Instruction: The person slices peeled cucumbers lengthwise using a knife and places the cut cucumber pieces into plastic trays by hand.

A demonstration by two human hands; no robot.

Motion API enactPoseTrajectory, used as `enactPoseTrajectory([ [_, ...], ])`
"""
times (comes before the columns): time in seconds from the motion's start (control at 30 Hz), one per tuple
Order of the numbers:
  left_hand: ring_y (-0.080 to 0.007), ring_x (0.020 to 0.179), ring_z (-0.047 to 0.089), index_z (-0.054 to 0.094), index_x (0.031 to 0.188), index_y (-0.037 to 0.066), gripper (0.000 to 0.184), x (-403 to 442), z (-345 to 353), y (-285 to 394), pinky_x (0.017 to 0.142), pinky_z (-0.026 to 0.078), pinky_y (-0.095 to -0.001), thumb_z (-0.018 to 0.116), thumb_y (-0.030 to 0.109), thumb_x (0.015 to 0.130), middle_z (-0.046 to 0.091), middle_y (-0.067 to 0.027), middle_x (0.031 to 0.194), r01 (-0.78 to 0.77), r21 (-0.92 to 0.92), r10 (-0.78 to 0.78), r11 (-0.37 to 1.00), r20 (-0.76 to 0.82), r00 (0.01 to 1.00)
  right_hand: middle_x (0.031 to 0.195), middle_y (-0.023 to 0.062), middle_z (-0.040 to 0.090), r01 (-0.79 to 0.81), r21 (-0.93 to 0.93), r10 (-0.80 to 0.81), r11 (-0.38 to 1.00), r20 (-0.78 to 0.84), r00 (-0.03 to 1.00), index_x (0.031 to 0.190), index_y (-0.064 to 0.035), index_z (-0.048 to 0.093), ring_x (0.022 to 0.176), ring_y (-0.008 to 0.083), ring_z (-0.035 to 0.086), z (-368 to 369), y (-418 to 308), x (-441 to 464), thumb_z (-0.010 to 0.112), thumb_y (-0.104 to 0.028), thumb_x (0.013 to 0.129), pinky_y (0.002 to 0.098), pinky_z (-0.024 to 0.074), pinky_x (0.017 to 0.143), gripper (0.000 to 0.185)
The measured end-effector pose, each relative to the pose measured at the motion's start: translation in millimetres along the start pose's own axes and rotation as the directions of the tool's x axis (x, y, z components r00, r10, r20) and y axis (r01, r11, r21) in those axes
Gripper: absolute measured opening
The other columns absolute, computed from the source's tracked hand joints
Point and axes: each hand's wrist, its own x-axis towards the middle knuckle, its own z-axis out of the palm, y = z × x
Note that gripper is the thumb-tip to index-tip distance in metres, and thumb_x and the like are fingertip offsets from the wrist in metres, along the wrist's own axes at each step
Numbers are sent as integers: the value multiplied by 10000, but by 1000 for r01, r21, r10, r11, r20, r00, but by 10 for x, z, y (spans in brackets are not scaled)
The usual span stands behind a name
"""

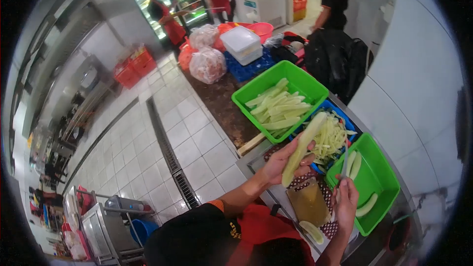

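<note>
My left hand [282, 163] is wrapped round a long peeled cucumber [304, 148], held at a slant above the work surface. In my right hand [348, 198] is a knife [344, 161], its blade pointing up and away from me. Beyond the cucumber, a blue basket [352, 117] holds a heap of pale shreds [329, 140]. Below my hands lies a brownish cutting board [308, 203] on a patterned cloth, with a cucumber piece [312, 232] at its near side. On the right, a green tub [389, 182] contains a few pale cucumber pieces [366, 205].
A second green tub [313, 83] holds many pale cucumber strips [281, 108]. Behind it are a lidded white container [241, 39] and plastic bags [208, 65]. A tiled wall [419, 103] borders the right. Three people [167, 15] stand farther back, near fridges and a freezer [258, 7].
</note>
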Motion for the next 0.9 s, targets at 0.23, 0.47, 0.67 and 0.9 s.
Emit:
enactPoseTrajectory([
  [0.23, -142, 809, 447, 279, 1408, 116, 501, 72, -11, -40, 706, 409, -260, 399, 370, 993, 447, -23, 1044, -24, 109, 30, 994, -56, 998, 661, -51, 455, 22, -22, -20, 1000, 75, 997, 1121, -20, 583, 519, 27, 393, 19, -85, -27, 477, -254, 989, 186, 310, 455, 289],
  [0.47, -151, 786, 453, 333, 1366, 143, 447, 57, 75, -27, 631, 420, -268, 397, 380, 992, 484, -26, 1036, 81, 98, -66, 992, -149, 987, 708, -49, 493, 70, -156, -73, 985, -12, 997, 1093, 10, 591, 585, 76, 443, 46, -281, -77, 467, -211, 989, 215, 355, 529, 274],
  [0.67, -167, 779, 437, 344, 1344, 130, 431, 45, 168, -165, 572, 390, -267, 398, 373, 991, 465, -50, 1031, 143, -51, -147, 988, -84, 986, 819, 180, 644, 463, -618, -636, 635, -78, 767, 972, 6, 644, 695, 276, 637, 78, -695, 68, 599, -164, 901, 311, 486, 639, 190],
  [0.9, -166, 797, 429, 328, 1358, 131, 438, 1, 268, -201, 572, 387, -259, 413, 350, 988, 441, -69, 1022, 130, 6, -130, 991, -24, 991, 793, 108, 663, 618, -721, -828, 312, 113, 549, 899, -71, 688, 662, 291, 639, -10, -904, 313, 659, -186, 834, 351, 490, 567, 135],
])
